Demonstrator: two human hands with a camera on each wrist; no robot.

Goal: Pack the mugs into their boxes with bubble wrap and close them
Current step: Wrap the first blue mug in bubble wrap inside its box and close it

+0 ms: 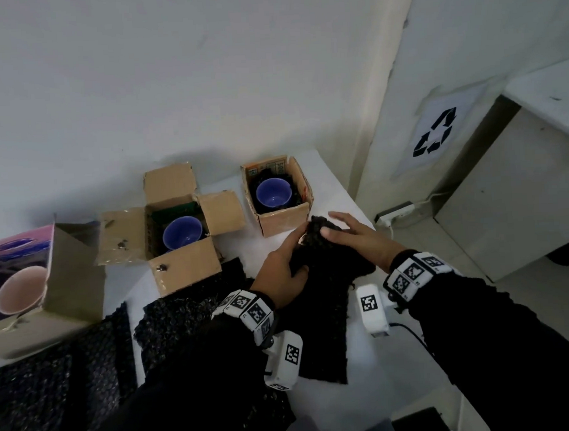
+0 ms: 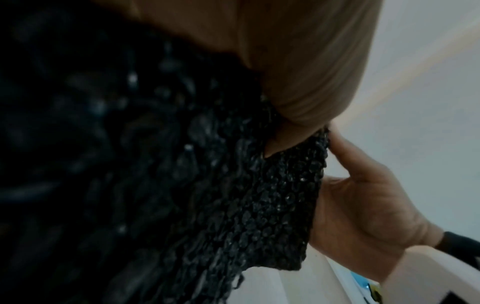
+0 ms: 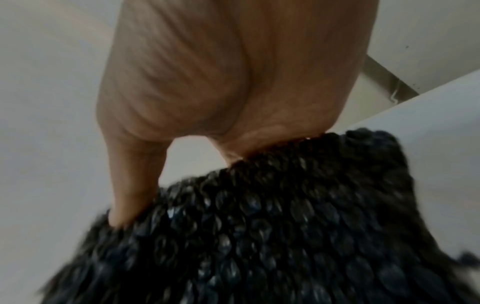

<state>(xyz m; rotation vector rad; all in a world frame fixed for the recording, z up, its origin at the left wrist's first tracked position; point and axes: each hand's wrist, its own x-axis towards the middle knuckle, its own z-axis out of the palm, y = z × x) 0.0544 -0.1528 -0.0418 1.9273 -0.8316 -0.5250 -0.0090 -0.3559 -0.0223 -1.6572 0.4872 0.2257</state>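
Two hands work one black bubble wrap sheet (image 1: pixel 317 299) at 5 o'clock of the right box (image 1: pixel 284 215): left hand (image 1: pixel 279 271) grips its bunched top, right hand (image 1: pixel 353 234) presses flat-fingered. Light, floppy, probably slippery; best pinched along edges.

A: Where are the hands?
B: Both on a bunched black bubble wrap sheet (image 1: pixel 325 262); the left hand (image 1: pixel 281 268) grips its near side, the right hand (image 1: pixel 353 236) rests spread on top.
A: And beyond the fingers?
B: An open box (image 1: pixel 284 215) with a blue mug (image 1: pixel 273 193); left of the left hand, another open box (image 1: pixel 183 266) holding a second blue mug (image 1: pixel 182 234).
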